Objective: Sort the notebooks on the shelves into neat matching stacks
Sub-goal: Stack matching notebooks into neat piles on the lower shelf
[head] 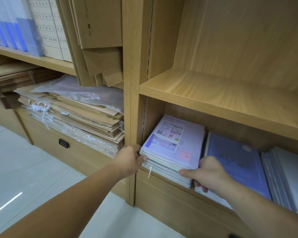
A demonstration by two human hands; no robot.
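My left hand (129,158) pinches the front-left corner of the stack of thin pale-pink softcover notebooks (174,143) at left end of the low wooden shelf bay (230,124), right hand (208,174) curled round front-right; prob. floppy w/ slick covers, so I'd grip low, both sides.

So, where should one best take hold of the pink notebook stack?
At its two front corners, coming from the open shelf front. The pink stack lies flat, tight against the shelf wall on the left, with the blue stack close on the right.
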